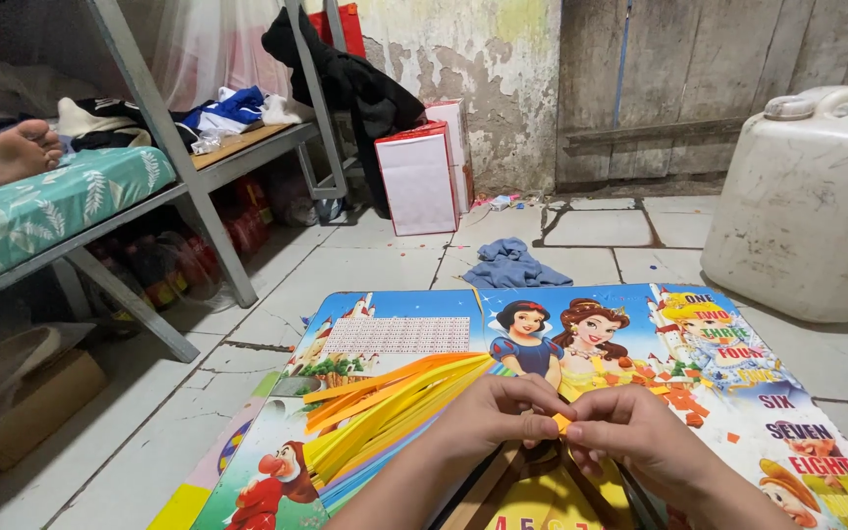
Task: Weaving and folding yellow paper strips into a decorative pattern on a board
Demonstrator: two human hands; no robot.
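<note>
A red-and-white box (pixel 418 179) stands on the floor against the peeling wall beside the bunk frame (pixel 181 147), and a large off-white plastic jerrycan (pixel 809 201) sits at the right. Near the worktop's front edge, on the cartoon-printed board (pixel 399 334), the left hand (pixel 496 412) and right hand (pixel 630 432) meet knuckle to knuckle, fingers closed in a pinch on one small orange paper strip (pixel 561 423). A fan of yellow and orange strips (pixel 385 402) lies just left of them.

Head-worn view, close, angled down over the floor (pixel 365 265).
</note>
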